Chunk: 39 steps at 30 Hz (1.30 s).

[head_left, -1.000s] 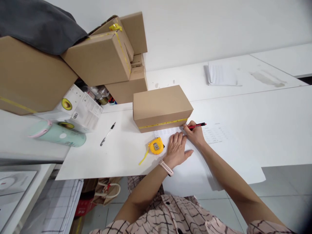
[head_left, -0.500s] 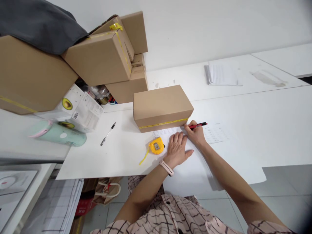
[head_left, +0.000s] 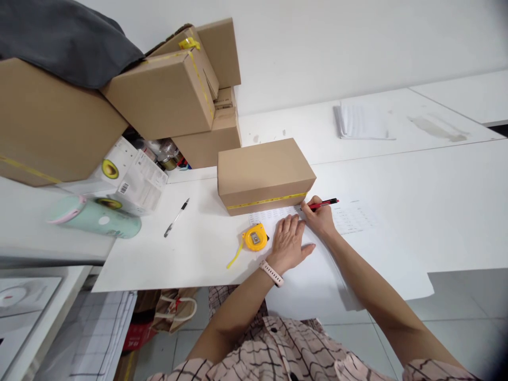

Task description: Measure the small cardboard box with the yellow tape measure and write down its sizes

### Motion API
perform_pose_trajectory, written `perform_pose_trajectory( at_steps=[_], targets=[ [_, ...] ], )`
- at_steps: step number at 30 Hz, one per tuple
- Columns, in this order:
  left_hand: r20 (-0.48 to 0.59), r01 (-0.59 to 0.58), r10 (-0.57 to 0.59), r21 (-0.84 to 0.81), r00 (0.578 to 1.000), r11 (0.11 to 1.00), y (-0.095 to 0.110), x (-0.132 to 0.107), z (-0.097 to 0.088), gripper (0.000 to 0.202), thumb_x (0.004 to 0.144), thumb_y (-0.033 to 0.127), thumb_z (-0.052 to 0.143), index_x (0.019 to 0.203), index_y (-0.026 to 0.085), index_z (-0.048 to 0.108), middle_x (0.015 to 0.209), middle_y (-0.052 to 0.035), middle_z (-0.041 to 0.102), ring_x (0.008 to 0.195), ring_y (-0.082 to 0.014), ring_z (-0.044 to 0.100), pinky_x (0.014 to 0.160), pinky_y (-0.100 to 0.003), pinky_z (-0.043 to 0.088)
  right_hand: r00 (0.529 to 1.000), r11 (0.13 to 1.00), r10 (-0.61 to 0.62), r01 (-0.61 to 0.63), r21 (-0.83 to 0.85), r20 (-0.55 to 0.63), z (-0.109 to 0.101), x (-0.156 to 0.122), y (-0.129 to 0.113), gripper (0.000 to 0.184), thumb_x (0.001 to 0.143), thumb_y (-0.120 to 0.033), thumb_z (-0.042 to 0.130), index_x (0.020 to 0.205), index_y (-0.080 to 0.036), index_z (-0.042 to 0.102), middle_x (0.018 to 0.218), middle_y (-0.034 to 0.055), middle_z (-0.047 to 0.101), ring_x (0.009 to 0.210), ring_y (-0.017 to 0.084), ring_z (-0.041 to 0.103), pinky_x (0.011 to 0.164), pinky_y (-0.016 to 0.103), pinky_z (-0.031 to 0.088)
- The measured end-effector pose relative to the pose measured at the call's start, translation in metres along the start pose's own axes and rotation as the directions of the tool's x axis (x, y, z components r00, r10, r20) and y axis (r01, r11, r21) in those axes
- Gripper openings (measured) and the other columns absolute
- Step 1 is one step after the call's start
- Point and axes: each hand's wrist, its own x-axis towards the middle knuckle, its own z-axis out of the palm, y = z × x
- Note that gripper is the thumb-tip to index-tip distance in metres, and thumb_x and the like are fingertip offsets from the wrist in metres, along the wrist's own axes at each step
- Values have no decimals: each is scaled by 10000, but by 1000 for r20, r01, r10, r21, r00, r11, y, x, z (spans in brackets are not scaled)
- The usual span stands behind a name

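My right hand (head_left: 319,219) is closed round a red pen (head_left: 324,203), its tip on a printed sheet of paper (head_left: 349,218) just below the front edge of a small cardboard box (head_left: 264,172) with a strip of yellow tape. My left hand (head_left: 289,242) lies flat with fingers stretched out on the same sheet, a pale watch strap on its wrist. A yellow tape measure (head_left: 254,237) sits right beside the left hand, its tab pulled out a little to the left.
Several larger cardboard boxes (head_left: 159,95) are stacked at the back left under a dark cloth (head_left: 63,39). A white avocado-print carton (head_left: 127,177), a mint bottle (head_left: 95,222) lying down and a black pen (head_left: 177,217) lie left. A paper stack (head_left: 359,123) lies far right.
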Motion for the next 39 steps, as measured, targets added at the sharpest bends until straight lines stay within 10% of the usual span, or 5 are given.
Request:
perform_pose_trajectory(
  at_steps=[21,28,34,39],
  targets=[
    [-11,-1,1,-22,1000,1000,0,0,0,679,947,558,493,1449,107,418,1577,-180,369,1478,-336,283,1216,-491,224,1000,1000,-13,13,-6,-23,0,0,-4,316,828,-358,624,637,-227,409,582,-54,408,576,120,383,571,278,334],
    [12,4,-3,-83,1000,997,2,-1,-5,659,931,511,561,1428,97,437,1577,-196,362,1490,-347,266,1226,-505,221,982,978,-186,188,-91,21,-13,-8,-8,233,904,-434,580,809,-228,526,756,6,569,688,163,518,638,294,425],
    [-136,0,-23,-170,990,985,-1,-44,-46,427,901,349,646,1278,175,544,1518,-165,441,1462,-340,323,1202,-520,291,796,695,-457,598,-398,397,-46,-37,-2,301,916,-181,466,1172,-228,618,1079,125,623,985,267,599,778,375,499],
    [-307,198,-271,-249,912,948,-41,-82,-60,603,790,195,733,1328,218,462,1452,-163,464,1407,-362,374,1152,-573,340,765,499,-445,644,-579,467,-46,-48,4,482,845,-14,382,1188,-200,665,1053,132,680,915,279,599,738,401,507]
  ],
)
